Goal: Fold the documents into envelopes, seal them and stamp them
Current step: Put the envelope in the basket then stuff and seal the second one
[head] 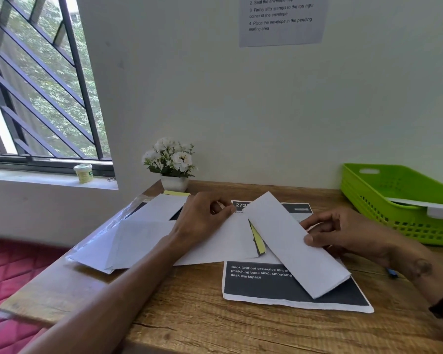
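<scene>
A folded white document (289, 241) lies slanted across the middle of the desk, and my right hand (343, 231) pinches its right edge between thumb and fingers. My left hand (202, 218) rests on a white envelope (223, 244) and grips its upper edge near the opening. A yellow adhesive strip (258, 241) shows at the envelope's right end, beside the folded document. Under both lies a dark printed sheet (279, 287) with white text. More white envelopes (138, 241) are stacked to the left, partly under my left forearm.
A green plastic basket (399, 200) holding a white envelope stands at the right rear of the wooden desk (189, 302). A small pot of white flowers (172, 164) sits by the wall. A clear plastic sleeve (108, 226) lies at the desk's left edge. A blue object (391, 272) peeks from under my right wrist.
</scene>
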A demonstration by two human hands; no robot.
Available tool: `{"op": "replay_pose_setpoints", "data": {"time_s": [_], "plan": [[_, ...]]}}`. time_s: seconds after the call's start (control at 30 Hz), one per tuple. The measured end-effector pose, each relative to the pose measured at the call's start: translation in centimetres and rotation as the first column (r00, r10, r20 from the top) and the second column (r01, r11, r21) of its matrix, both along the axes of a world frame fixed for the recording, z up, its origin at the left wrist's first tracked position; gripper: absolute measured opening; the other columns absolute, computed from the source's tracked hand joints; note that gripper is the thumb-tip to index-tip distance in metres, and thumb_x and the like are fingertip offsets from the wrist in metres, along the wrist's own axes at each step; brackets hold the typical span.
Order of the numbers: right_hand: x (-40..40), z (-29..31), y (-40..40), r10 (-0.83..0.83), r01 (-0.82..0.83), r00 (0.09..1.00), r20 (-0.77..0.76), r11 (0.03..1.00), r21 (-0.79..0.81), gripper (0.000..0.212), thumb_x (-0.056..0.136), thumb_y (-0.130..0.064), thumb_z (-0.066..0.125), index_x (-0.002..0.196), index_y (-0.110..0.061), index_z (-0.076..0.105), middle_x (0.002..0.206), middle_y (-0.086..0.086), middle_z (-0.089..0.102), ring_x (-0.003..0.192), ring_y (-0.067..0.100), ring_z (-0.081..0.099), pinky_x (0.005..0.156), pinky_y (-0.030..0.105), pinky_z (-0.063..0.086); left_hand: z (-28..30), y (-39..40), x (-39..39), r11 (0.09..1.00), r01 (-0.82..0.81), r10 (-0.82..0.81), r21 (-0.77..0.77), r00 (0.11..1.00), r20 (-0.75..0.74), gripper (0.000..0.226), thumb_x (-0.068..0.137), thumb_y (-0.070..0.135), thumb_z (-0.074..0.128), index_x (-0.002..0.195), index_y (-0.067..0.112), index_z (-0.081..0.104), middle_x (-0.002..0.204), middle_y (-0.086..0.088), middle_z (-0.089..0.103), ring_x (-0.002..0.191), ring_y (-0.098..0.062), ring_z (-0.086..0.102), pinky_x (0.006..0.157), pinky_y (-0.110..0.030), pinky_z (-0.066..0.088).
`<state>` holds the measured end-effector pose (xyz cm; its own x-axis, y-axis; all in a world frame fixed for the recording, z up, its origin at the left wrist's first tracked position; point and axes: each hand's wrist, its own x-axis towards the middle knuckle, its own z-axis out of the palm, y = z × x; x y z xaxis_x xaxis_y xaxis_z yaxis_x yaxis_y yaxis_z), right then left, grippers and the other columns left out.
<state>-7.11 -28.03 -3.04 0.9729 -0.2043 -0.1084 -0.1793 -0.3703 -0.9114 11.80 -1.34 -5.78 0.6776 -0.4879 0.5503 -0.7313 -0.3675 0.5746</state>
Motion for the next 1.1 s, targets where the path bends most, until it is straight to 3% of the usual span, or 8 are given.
{"op": "replay_pose_setpoints", "data": {"time_s": [0.2, 0.27, 0.37, 0.43, 0.53, 0.77, 0.9, 1.1], "plan": [[0.8, -1.1, 1.7, -0.099, 0.088, 0.991, 0.096, 0.99, 0.109, 0.047, 0.076, -0.024, 0.086, 0.12, -0.019, 0.07, 0.099, 0.013, 0.08, 0.091, 0.026, 0.078, 0.074, 0.035, 0.06, 0.2, -0.7, -1.4, 0.994, 0.106, -0.11, 0.04, 0.985, 0.136, 0.013, 0.094, 0.042, 0.075, 0.099, 0.031, 0.08, 0.074, 0.013, 0.072, 0.069, -0.009, 0.065, 0.062, -0.034, 0.054], [1.0, -1.5, 2.2, -0.132, 0.117, 0.984, 0.123, 0.985, 0.126, 0.052, 0.07, -0.035, 0.088, 0.118, -0.026, 0.071, 0.098, 0.009, 0.081, 0.09, 0.025, 0.078, 0.077, 0.039, 0.061, 0.2, -0.9, -1.7, 0.989, 0.128, -0.138, 0.069, 0.976, 0.169, 0.015, 0.095, 0.042, 0.073, 0.101, 0.031, 0.08, 0.077, 0.015, 0.071, 0.072, -0.007, 0.064, 0.063, -0.031, 0.053], [1.1, -1.5, 3.0, -0.17, 0.144, 0.971, 0.167, 0.977, 0.16, 0.046, 0.072, -0.037, 0.087, 0.114, -0.029, 0.07, 0.094, 0.007, 0.081, 0.082, 0.024, 0.078, 0.07, 0.036, 0.06, 0.3, -0.9, -2.1, 0.983, 0.136, -0.159, 0.12, 0.965, 0.21, 0.016, 0.096, 0.043, 0.072, 0.105, 0.031, 0.08, 0.078, 0.021, 0.068, 0.076, -0.003, 0.064, 0.063, -0.013, 0.043], [1.2, -1.4, 3.1, -0.214, 0.189, 0.959, 0.184, 0.972, 0.141, 0.038, 0.077, -0.034, 0.087, 0.111, -0.029, 0.071, 0.09, 0.004, 0.081, 0.076, 0.02, 0.078, 0.064, 0.031, 0.059, 0.2, -1.0, -2.0, 0.983, 0.132, -0.156, 0.129, 0.966, 0.206, 0.018, 0.096, 0.043, 0.071, 0.106, 0.031, 0.079, 0.081, 0.02, 0.069, 0.076, -0.002, 0.063, 0.063, -0.015, 0.045], [1.1, -1.1, 3.0, -0.253, 0.232, 0.95, 0.185, 0.964, 0.128, 0.035, 0.078, -0.034, 0.086, 0.11, -0.026, 0.073, 0.089, 0.002, 0.081, 0.072, 0.016, 0.076, 0.061, 0.028, 0.057, 0.0, -0.8, -1.2, 0.993, 0.094, -0.105, 0.066, 0.979, 0.177, 0.018, 0.096, 0.042, 0.071, 0.105, 0.029, 0.079, 0.081, 0.016, 0.073, 0.074, -0.003, 0.065, 0.065, -0.028, 0.055], [0.4, -0.2, 3.7, -0.095, 0.1, 0.988, 0.124, 0.994, -0.033, 0.02, 0.086, -0.023, 0.082, 0.103, -0.019, 0.075, 0.079, 0.0, 0.08, 0.059, 0.007, 0.071, 0.049, 0.018, 0.051, 0.1, -0.4, -0.7, 0.999, 0.027, -0.025, -0.024, 0.994, 0.102, 0.017, 0.1, 0.038, 0.068, 0.102, 0.027, 0.081, 0.081, 0.013, 0.075, 0.072, -0.006, 0.066, 0.059, -0.017, 0.046], [0.4, -0.2, 3.7, -0.114, 0.126, 0.984, 0.138, 0.989, -0.083, 0.02, 0.086, -0.026, 0.083, 0.103, -0.022, 0.074, 0.083, -0.002, 0.081, 0.065, 0.01, 0.074, 0.053, 0.021, 0.054, 0.0, -0.5, -0.5, 0.998, 0.03, -0.032, -0.064, 0.999, -0.031, 0.019, 0.098, 0.043, 0.069, 0.101, 0.029, 0.081, 0.076, 0.004, 0.075, 0.069, -0.012, 0.066, 0.057, -0.024, 0.048], [0.6, -0.4, 3.1, -0.15, 0.164, 0.978, 0.146, 0.982, -0.089, 0.031, 0.081, -0.033, 0.085, 0.108, -0.023, 0.074, 0.087, -0.002, 0.081, 0.076, 0.019, 0.077, 0.071, 0.035, 0.059, 0.3, -0.4, -0.4, 0.995, -0.002, -0.018, -0.096, 0.978, -0.209, 0.013, 0.095, 0.047, 0.072, 0.094, 0.036, 0.077, 0.07, 0.003, 0.075, 0.064, -0.004, 0.064, 0.055, -0.016, 0.046]]}}
